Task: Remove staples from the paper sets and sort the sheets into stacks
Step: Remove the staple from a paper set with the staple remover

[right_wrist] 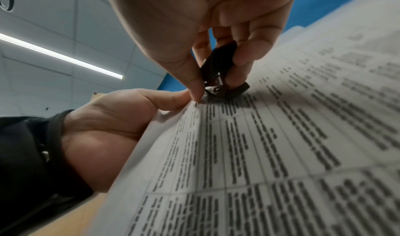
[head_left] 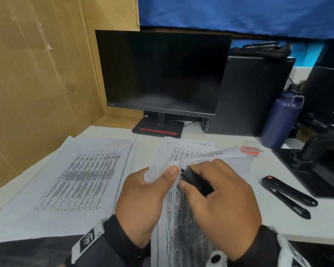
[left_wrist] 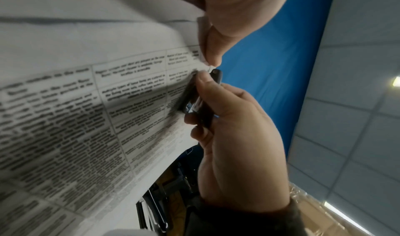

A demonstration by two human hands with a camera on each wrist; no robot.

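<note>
A stapled paper set (head_left: 178, 224) printed with a table is held up above the desk's near edge. My left hand (head_left: 152, 191) pinches its upper corner, thumb on top; the same left hand (right_wrist: 121, 120) shows in the right wrist view. My right hand (head_left: 218, 195) grips a black staple remover (head_left: 196, 182), whose tip sits at that corner beside my left thumb. In the wrist views the staple remover (left_wrist: 201, 99) (right_wrist: 220, 75) presses on the paper set (left_wrist: 86, 103) (right_wrist: 270, 145). A stack of loose printed sheets (head_left: 69, 180) lies flat at the left.
A dark monitor (head_left: 162, 72) stands at the back, a computer tower (head_left: 249, 97) and blue bottle (head_left: 281, 116) to its right. A black stapler (head_left: 289, 193) lies on the white desk (head_left: 268, 218) at the right. More papers (head_left: 201, 149) and a red staple box (head_left: 249, 150) lie behind my hands. Cardboard (head_left: 37, 74) walls the left.
</note>
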